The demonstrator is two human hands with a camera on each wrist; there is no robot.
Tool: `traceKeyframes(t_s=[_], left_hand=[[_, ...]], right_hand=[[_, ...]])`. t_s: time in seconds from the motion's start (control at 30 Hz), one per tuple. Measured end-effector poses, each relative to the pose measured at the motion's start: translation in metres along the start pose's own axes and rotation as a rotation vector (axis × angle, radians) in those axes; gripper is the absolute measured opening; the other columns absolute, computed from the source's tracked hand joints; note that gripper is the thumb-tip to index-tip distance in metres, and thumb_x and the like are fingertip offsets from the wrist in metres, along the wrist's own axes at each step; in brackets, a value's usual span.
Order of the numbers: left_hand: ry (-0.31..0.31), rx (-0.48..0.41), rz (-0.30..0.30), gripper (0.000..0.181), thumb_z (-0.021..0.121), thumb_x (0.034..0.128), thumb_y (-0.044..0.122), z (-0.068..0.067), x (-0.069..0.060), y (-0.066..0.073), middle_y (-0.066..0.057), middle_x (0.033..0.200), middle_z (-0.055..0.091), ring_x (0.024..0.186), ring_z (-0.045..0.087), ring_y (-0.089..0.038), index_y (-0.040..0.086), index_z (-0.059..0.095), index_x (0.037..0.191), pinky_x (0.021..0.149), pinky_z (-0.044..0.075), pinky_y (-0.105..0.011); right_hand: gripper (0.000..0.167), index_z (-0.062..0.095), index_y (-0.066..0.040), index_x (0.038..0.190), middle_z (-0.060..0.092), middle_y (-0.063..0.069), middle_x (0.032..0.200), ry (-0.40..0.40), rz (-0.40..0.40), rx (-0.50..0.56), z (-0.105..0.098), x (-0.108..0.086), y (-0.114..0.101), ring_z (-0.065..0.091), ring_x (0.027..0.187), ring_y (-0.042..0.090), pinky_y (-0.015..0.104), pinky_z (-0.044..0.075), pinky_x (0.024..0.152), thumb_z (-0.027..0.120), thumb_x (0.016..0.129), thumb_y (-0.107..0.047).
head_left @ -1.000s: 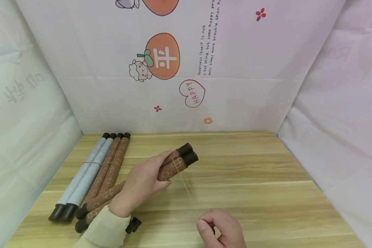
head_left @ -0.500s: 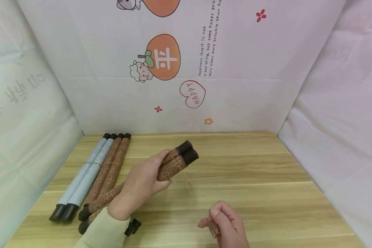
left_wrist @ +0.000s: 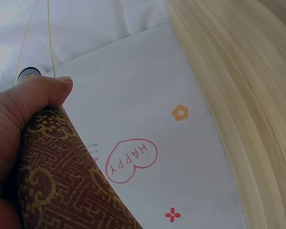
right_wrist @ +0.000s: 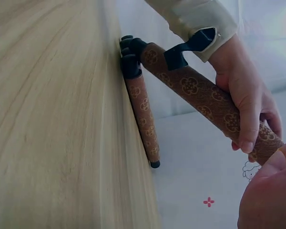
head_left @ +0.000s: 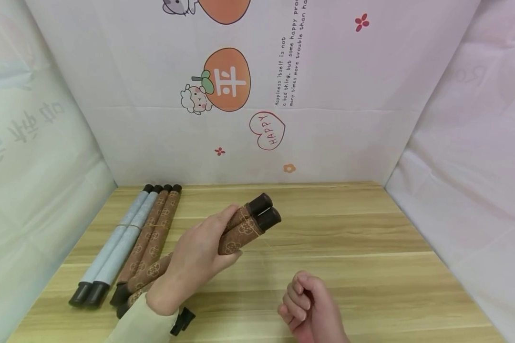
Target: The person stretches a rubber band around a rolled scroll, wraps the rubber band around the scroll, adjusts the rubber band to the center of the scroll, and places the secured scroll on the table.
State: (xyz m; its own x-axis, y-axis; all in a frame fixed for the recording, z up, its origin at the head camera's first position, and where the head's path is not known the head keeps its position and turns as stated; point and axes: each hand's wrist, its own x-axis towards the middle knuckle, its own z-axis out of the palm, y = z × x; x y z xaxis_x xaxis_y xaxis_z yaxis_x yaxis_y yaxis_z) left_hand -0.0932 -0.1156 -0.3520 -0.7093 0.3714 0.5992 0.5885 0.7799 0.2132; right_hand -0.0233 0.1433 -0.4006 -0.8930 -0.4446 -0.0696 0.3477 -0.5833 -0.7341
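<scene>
My left hand grips a pair of brown scrolls with gold flower patterns and black end caps, tilted up to the right. Around their upper end runs a thin yellow rubber band. Its two strands stretch away from the scrolls in the left wrist view. My right hand is lower right, apart from the scrolls, with curled fingers. In the right wrist view a loop of the rubber band passes over its fingers; the rest of its hold is cut off by the frame.
Left on the wooden table lie two light blue scrolls bound by a band, beside two brown scrolls. The held scrolls' lower ends are over or near these. A printed white cloth stands behind; cloth walls flank both sides.
My right hand has moved slightly up and right and turned, curling its fingers. The left hand keeps its grip; the scrolls' upper end has shifted slightly right.
</scene>
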Motion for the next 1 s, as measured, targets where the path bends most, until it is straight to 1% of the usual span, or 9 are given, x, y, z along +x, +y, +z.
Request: traceKeyframes(t_s=[0.07,0.13,0.3,0.4,0.47,0.57,0.67,0.87,1.0], left_hand=[[0.005,-0.002,0.024,0.098,0.093,0.0735,0.026,-0.001,0.001,0.003,-0.008,0.129,0.071,0.096,0.071,-0.018,0.016,0.044,0.158,0.074,0.059,-0.034],[0.009,-0.004,0.047,0.100,0.094,0.0736,0.026,-0.003,0.000,0.005,-0.008,0.132,0.070,0.101,0.072,-0.019,0.020,0.043,0.159,0.076,0.060,-0.035],[0.024,-0.005,0.085,0.100,0.096,0.0727,0.028,-0.005,-0.002,0.009,-0.005,0.134,0.068,0.108,0.072,-0.022,0.027,0.045,0.159,0.082,0.061,-0.040],[0.030,-0.012,0.097,0.099,0.096,0.0725,0.028,-0.005,-0.004,0.012,-0.004,0.135,0.067,0.110,0.071,-0.022,0.028,0.046,0.158,0.084,0.061,-0.041],[0.041,-0.019,0.113,0.098,0.096,0.0724,0.028,-0.005,-0.005,0.013,-0.003,0.136,0.066,0.111,0.071,-0.022,0.028,0.047,0.157,0.084,0.061,-0.042],[0.063,-0.022,0.151,0.097,0.096,0.0722,0.026,-0.004,-0.006,0.015,-0.003,0.136,0.066,0.110,0.071,-0.021,0.027,0.048,0.157,0.083,0.061,-0.042],[0.084,-0.023,0.187,0.098,0.095,0.0716,0.025,-0.003,-0.007,0.017,-0.003,0.136,0.066,0.109,0.072,-0.021,0.026,0.048,0.157,0.082,0.061,-0.042],[0.104,-0.027,0.241,0.099,0.096,0.0703,0.024,-0.002,-0.007,0.020,-0.003,0.136,0.065,0.108,0.072,-0.023,0.025,0.048,0.157,0.082,0.061,-0.043],[0.114,-0.034,0.272,0.097,0.095,0.0710,0.024,-0.002,-0.006,0.021,-0.004,0.136,0.065,0.107,0.072,-0.024,0.024,0.049,0.156,0.081,0.060,-0.044]], right_hand=[[0.038,0.054,-0.021,0.074,0.039,-0.011,0.059,-0.006,0.044,0.073,-0.001,0.001,0.001,0.040,0.053,0.002,0.017,0.055,0.076,0.038,0.108,-0.027],[0.038,0.055,-0.020,0.075,0.037,-0.012,0.060,-0.042,0.081,0.188,-0.003,0.004,0.002,0.037,0.053,0.001,0.014,0.052,0.071,0.038,0.108,-0.026],[0.033,0.061,-0.016,0.081,0.032,-0.013,0.065,-0.212,0.163,0.546,-0.009,0.009,0.001,0.029,0.058,0.000,0.009,0.043,0.065,0.040,0.106,-0.023],[0.028,0.063,-0.014,0.087,0.031,-0.015,0.068,-0.281,0.184,0.697,-0.011,0.011,-0.002,0.029,0.060,0.000,0.010,0.038,0.065,0.044,0.106,-0.021],[0.026,0.062,-0.013,0.089,0.031,-0.014,0.069,-0.305,0.180,0.757,-0.011,0.013,-0.005,0.029,0.061,0.000,0.010,0.035,0.065,0.044,0.107,-0.020],[0.025,0.062,-0.010,0.094,0.033,-0.013,0.071,-0.302,0.159,0.827,-0.010,0.014,-0.011,0.030,0.061,0.001,0.012,0.032,0.064,0.043,0.108,-0.018],[0.027,0.064,-0.007,0.099,0.038,-0.013,0.072,-0.286,0.132,0.849,-0.009,0.014,-0.017,0.030,0.061,0.001,0.012,0.032,0.063,0.043,0.110,-0.020],[0.038,0.071,-0.006,0.113,0.058,-0.009,0.074,-0.276,0.089,0.820,-0.006,0.014,-0.025,0.031,0.062,0.000,0.012,0.032,0.063,0.041,0.112,-0.028],[0.035,0.068,-0.007,0.120,0.071,-0.004,0.086,-0.301,0.073,0.780,-0.005,0.013,-0.028,0.035,0.065,-0.002,0.011,0.039,0.066,0.039,0.111,-0.026]])
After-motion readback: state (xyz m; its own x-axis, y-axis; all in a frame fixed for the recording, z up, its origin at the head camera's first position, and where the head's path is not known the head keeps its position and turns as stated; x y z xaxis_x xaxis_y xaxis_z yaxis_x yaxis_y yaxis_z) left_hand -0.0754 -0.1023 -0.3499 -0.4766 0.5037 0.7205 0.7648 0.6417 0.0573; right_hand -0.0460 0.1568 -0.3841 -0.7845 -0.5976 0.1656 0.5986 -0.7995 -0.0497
